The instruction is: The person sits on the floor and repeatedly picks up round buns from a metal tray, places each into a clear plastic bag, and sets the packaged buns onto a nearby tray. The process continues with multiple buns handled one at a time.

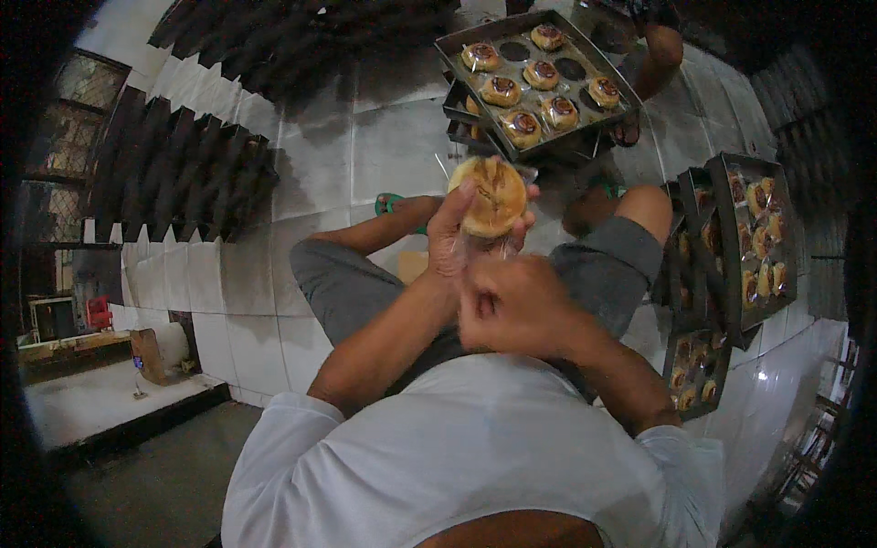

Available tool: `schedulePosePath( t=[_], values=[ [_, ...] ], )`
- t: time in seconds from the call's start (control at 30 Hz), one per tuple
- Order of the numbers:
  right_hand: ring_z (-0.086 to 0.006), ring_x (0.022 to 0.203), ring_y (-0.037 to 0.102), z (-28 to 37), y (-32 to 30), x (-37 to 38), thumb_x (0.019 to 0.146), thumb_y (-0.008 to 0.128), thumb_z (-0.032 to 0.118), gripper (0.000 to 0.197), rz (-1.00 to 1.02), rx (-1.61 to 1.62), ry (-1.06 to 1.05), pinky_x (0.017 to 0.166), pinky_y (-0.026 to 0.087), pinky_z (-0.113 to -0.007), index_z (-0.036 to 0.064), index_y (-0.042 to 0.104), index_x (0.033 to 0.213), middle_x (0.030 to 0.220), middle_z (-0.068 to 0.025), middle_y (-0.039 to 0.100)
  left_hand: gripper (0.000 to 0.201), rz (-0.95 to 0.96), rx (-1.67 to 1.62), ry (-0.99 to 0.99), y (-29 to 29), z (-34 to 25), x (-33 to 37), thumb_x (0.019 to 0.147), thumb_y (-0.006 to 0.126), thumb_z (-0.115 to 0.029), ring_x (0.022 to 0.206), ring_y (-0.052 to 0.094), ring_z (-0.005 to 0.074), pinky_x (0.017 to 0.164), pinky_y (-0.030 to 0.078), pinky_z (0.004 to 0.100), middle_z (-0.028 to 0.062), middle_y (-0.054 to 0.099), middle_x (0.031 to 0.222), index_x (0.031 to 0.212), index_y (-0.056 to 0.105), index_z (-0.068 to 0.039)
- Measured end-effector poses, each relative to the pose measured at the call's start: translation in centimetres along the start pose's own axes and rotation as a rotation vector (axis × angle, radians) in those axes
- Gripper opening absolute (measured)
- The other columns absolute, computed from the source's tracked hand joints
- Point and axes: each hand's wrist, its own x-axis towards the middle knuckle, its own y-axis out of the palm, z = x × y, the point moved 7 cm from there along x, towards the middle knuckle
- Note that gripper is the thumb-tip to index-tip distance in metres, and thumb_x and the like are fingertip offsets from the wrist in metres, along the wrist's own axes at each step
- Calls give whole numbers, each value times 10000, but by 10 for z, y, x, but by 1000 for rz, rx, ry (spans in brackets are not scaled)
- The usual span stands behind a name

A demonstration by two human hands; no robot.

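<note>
My left hand [446,237] is closed round a flat, round, golden-brown bun [491,196], held up in front of my lap. A clear plastic bag [484,248] covers the bun and gathers below it. Just under the bun, my right hand [519,306] is curled into a fist where the gathered plastic runs into it; its fingertips are partly hidden and slightly blurred. Beyond my hands is a dark metal tray [539,146] bearing several buns in clear wrapping, with dark round spots between them.
At the right, stacked dark trays [735,310] hold more wrapped buns. Another person's bare limb [662,59] is beside the far tray. Dark ridged metal pieces [183,169] stand in rows at the left on white tiles [311,183]. A low ledge [100,402] lies at the lower left.
</note>
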Motion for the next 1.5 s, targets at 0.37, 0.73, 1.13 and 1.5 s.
schedulePosePath(
  t=[0.37, 0.73, 1.13, 1.5],
  values=[
    [-251, 978, 747, -36, -103, -125, 819, 884, 224, 462, -693, -99, 55, 922, 559, -376, -9, 736, 1190, 1065, -153, 775, 900, -11, -16, -400, 58, 89, -49, 926, 679, -691, 1360, 546, 244, 1060, 514, 445, 162, 522, 1516, 1542, 465, -70],
    [-75, 720, 627, -187, -53, -152, 928, 815, 290, 341, -707, 652, 644, 663, 491, -236, -33, 786, 1032, 837, -30, 728, 280, -348, 1121, -148, -62, 62, 47, 983, 770, -236, 719, 595, 79, 658, 476, 250, 17, 707, 882, 1097, 752, 19],
    [-94, 662, 525, -204, -62, -143, 870, 807, 195, 185, -1012, 1133, 571, 612, 377, -260, 33, 723, 838, 759, 4, 631, 153, -361, 1030, -31, -50, 14, 52, 960, 776, -173, 821, 604, 87, 788, 504, 270, -12, 690, 897, 890, 702, -59],
    [-87, 689, 589, -167, 9, -210, 820, 838, 109, 120, -875, 850, 831, 651, 438, -260, 28, 753, 794, 739, -14, 694, 135, -457, 1188, -239, -90, 52, -49, 937, 782, -140, 941, 659, 123, 898, 515, 293, 21, 726, 958, 963, 747, -13]
  ],
)
